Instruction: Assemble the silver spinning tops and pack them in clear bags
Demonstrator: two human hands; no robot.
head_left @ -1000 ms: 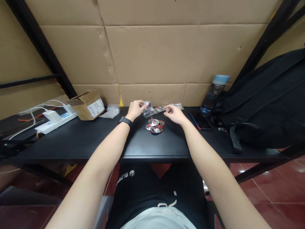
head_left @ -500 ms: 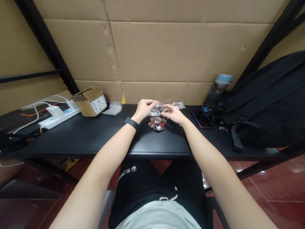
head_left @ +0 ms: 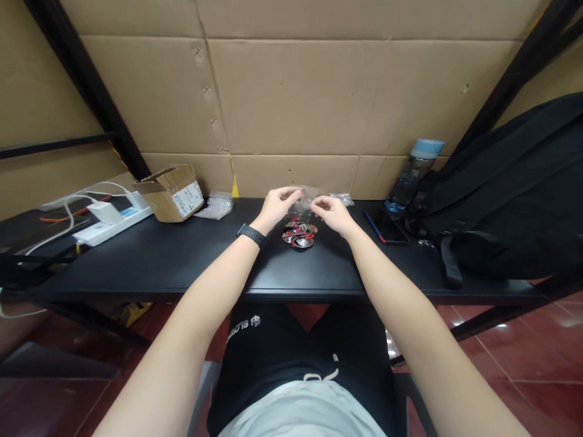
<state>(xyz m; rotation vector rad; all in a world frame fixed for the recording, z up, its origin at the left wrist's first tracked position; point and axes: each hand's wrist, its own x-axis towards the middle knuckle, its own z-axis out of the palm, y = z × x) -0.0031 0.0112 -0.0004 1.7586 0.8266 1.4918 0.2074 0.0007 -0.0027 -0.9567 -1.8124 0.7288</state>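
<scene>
A clear plastic bag (head_left: 306, 204) is stretched between my two hands above the black table. My left hand (head_left: 279, 207), with a black watch band on its wrist, pinches the bag's left side. On the right side, my right hand (head_left: 330, 212) has its thumb and fingers closed on the bag. Just below the bag lies a pile of shiny round metal pieces with red parts (head_left: 300, 234) on the table.
Another plastic packet (head_left: 342, 199) lies behind my right hand. To the left are an open cardboard box (head_left: 173, 196), a clear bag (head_left: 218, 206) and a white power strip (head_left: 114, 226). A phone (head_left: 390, 228), bottle (head_left: 412, 176) and black backpack (head_left: 515, 191) are on the right.
The bag between my hands looks emptier and is raised, and the pile below has more pieces. The fingers of my right hand have closed in on the bag's edge.
</scene>
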